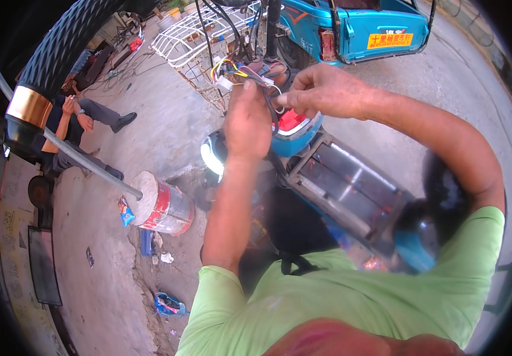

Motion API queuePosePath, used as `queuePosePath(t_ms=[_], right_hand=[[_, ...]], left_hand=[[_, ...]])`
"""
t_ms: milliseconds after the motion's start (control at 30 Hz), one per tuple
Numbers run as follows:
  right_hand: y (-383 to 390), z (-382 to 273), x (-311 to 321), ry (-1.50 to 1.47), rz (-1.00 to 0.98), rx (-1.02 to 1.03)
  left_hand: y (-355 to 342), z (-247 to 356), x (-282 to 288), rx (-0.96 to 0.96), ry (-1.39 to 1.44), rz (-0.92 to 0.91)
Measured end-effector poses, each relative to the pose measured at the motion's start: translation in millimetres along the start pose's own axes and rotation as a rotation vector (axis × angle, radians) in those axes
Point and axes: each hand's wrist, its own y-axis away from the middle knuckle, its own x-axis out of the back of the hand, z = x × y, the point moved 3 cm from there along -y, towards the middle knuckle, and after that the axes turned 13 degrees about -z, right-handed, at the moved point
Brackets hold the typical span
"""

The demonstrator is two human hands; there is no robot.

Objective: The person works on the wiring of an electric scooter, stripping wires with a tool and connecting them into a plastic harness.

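Note:
My left hand (249,126) is closed around a bundle of thin coloured wires (230,66), yellow, blue and red among them. A white plastic connector (223,83) sticks out beside its thumb. My right hand (326,94) is just to the right, thumb and fingers pinched at a white wire (278,91) that loops between the hands. Dark cables run down past my left wrist. Below the hands is a blue and red body part (294,127) of an electric vehicle, with an open metal frame (351,178) behind it. The fingertips of my left hand are partly hidden.
A white wire basket (187,35) stands ahead, near a blue cargo vehicle (380,35). At upper left looms a black handlebar grip (69,44). A red and white bucket (170,207) holds a grey pole (84,160). Another person (78,118) sits at left.

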Motion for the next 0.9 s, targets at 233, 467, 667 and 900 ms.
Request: queuePosePath(t_ms=[233,467,667,900], right_hand=[[-3,8,2,-0.119,-0.032,0.086],[0,-2,4,-0.158,0.02,0.243],[3,-8,2,-0.163,0.021,0.251],[4,-8,4,-0.16,0.061,0.232]], left_hand=[[3,-4,1,0.06,0.207,-0.038],[11,-5,14,0.127,0.322,0.085],[16,-5,24,0.166,0.385,0.073],[18,-8,28,0.188,0.366,0.114]])
